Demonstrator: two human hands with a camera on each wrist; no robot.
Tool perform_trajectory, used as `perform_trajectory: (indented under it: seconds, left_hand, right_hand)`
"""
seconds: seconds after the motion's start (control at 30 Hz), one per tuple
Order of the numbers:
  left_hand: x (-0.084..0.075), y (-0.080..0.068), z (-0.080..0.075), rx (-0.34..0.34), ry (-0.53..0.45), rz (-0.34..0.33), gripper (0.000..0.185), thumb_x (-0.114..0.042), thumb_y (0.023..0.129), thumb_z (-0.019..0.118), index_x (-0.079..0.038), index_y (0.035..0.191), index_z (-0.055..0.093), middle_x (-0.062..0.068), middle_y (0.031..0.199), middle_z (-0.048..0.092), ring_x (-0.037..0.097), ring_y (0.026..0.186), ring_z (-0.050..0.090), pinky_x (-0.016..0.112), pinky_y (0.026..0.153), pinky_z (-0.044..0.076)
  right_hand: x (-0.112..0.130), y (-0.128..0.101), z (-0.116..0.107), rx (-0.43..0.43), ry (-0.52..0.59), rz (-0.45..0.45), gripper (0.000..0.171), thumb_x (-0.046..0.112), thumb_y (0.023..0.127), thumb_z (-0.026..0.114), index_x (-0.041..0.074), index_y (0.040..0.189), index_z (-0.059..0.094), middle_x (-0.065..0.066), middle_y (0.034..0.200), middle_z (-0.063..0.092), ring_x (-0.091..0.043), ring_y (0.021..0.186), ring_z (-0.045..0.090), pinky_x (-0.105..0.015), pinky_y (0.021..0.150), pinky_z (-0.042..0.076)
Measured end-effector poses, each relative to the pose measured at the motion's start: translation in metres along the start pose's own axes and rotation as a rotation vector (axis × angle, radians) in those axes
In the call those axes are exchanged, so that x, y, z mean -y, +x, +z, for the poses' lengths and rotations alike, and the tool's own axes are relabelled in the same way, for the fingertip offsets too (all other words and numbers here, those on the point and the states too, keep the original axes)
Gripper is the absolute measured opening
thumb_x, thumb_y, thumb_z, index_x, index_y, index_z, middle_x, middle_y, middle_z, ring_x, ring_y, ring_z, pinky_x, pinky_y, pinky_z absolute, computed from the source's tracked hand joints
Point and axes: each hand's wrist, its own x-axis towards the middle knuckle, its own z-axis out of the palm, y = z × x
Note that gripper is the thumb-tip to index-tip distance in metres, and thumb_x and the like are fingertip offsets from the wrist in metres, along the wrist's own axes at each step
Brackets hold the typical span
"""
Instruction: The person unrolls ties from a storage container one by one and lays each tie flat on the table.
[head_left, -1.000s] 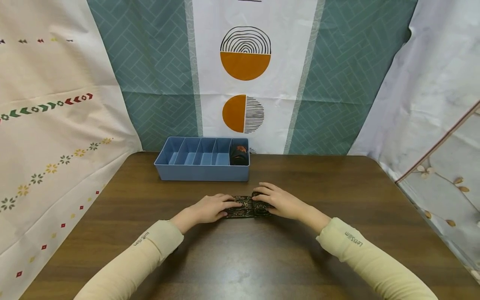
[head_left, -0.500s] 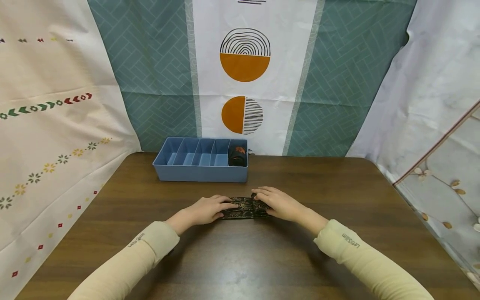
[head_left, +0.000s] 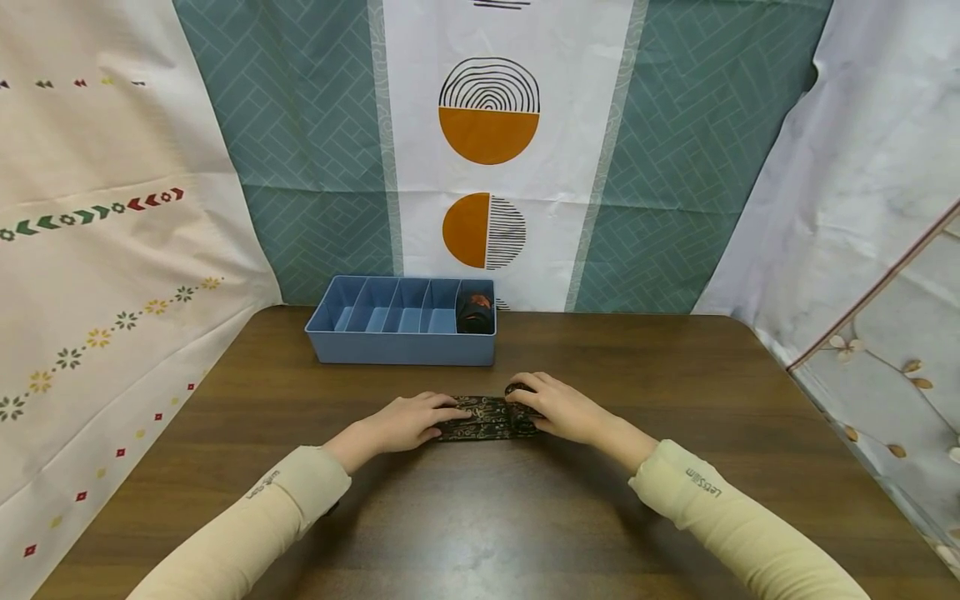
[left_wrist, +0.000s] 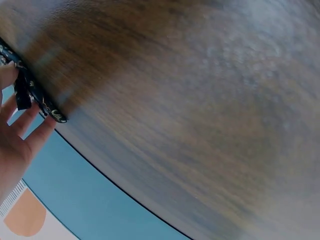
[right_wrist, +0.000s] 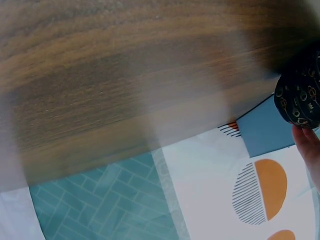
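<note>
Cloth: dark patterned strip point(head_left: 486, 418), flat on my table point(head_left: 675, 392), near blue divided tray point(head_left: 401, 346).
Left hand point(head_left: 405, 421): fingers flat, pressing its left end.
Right hand point(head_left: 558, 408): curled over rolled right end, apparently gripping.

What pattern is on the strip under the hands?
Black strip with a gold ornamental print; head view.

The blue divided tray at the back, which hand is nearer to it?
Right. The right hand lies just in front of the blue tray's right end; the left hand sits slightly further back toward the person.
</note>
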Motion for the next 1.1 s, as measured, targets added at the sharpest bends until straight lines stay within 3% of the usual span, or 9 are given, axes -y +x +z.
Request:
perform_trajectory:
  seconds: [0.33, 0.5, 0.7, 0.9, 1.1]
  left_hand:
    - [0.002, -0.003, 0.002, 0.003, -0.014, -0.006, 0.050, -0.015, 0.093, 0.060, -0.024, 0.140, 0.046, 0.010, 0.135, 0.051, 0.028, 0.122, 0.051, 0.047, 0.075, 0.055]
    - [0.004, -0.005, 0.003, 0.003, -0.006, -0.014, 0.051, -0.015, 0.093, 0.060, -0.025, 0.141, 0.045, 0.009, 0.136, 0.051, 0.027, 0.122, 0.051, 0.044, 0.074, 0.055]
    - [0.005, -0.007, 0.001, 0.005, -0.015, -0.014, 0.051, -0.014, 0.092, 0.060, -0.024, 0.141, 0.046, 0.009, 0.136, 0.051, 0.026, 0.123, 0.051, 0.041, 0.071, 0.055]
    - [0.005, -0.009, -0.002, 0.037, -0.049, -0.028, 0.052, -0.012, 0.093, 0.059, -0.024, 0.141, 0.045, 0.010, 0.137, 0.049, 0.028, 0.125, 0.049, 0.048, 0.079, 0.054]
    - [0.002, -0.003, -0.007, 0.085, -0.068, -0.026, 0.048, -0.012, 0.094, 0.057, -0.022, 0.140, 0.047, 0.012, 0.135, 0.051, 0.029, 0.123, 0.050, 0.045, 0.093, 0.049]
  right_hand:
    - [0.000, 0.000, -0.001, 0.015, -0.004, -0.019, 0.043, 0.005, 0.073, 0.080, 0.007, 0.111, 0.059, -0.014, 0.140, 0.049, -0.033, 0.127, 0.048, -0.042, 0.103, 0.044]
    - [0.000, 0.002, -0.001, 0.012, -0.015, -0.032, 0.043, 0.005, 0.074, 0.079, 0.006, 0.110, 0.057, -0.015, 0.137, 0.052, -0.033, 0.126, 0.049, -0.042, 0.102, 0.045]
    - [0.000, 0.002, -0.002, 0.019, -0.037, -0.048, 0.048, 0.007, 0.078, 0.075, 0.004, 0.123, 0.058, -0.016, 0.134, 0.053, -0.031, 0.123, 0.051, -0.041, 0.100, 0.046]
    - [-0.001, 0.002, -0.002, 0.019, -0.027, -0.024, 0.049, 0.006, 0.079, 0.074, 0.007, 0.126, 0.059, -0.016, 0.134, 0.053, -0.030, 0.122, 0.052, -0.041, 0.097, 0.048]
    - [-0.001, 0.001, 0.000, 0.005, -0.021, -0.023, 0.048, 0.006, 0.079, 0.075, 0.007, 0.125, 0.060, -0.016, 0.133, 0.053, -0.030, 0.122, 0.052, -0.040, 0.096, 0.049]
